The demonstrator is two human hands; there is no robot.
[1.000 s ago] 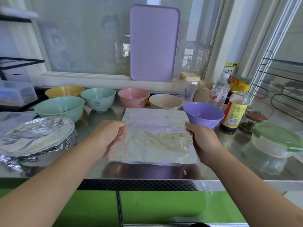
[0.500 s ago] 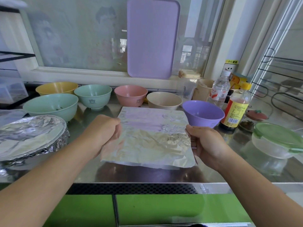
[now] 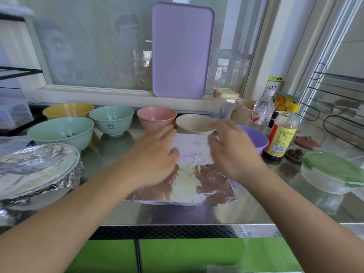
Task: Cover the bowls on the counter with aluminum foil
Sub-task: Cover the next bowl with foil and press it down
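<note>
Foil first: crinkled square sheet of aluminium foil [image 3: 189,182] lies flat on the steel counter [image 3: 256,211], front and centre, pretty much square so no real long axis. Both hands sit over its far half, left hand [image 3: 155,160] and right hand [image 3: 232,152], fingers loosely spread and pointing away. They're blurry, so I can't tell if either is actually pinching the sheet. Closest uncovered bowl looks like the beige bowl [image 3: 194,126], just past the far edge, about equally near both. Readable text: nothing really. The yellow-labelled brown sauce bottle [image 3: 281,135] is too blurry.
</note>
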